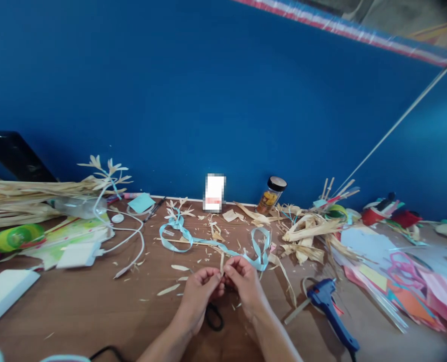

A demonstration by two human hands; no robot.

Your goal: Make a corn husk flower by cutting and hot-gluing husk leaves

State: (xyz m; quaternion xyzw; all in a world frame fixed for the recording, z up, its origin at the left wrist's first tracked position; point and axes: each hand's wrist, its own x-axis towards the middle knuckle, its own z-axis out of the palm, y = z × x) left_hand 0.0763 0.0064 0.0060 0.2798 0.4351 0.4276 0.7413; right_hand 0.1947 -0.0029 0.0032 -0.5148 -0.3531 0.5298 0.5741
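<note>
Head-worn view, forward and down

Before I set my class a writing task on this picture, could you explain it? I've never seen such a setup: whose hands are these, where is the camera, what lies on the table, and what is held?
There is no machine here: a person works with two bare hands. The single picture comes from a camera worn on that person's head, looking forward and down, so the forearms enter from the bottom edge. The left hand and right hand meet in the middle, fingertips pinched around a narrow pale strip. On the brown table, beyond the hands, lie a curling light-blue ribbon and a tilted jar with a dark lid. To the right are dry, straw-coloured pieces and a blue glue gun; to the left, a white cable.
</note>
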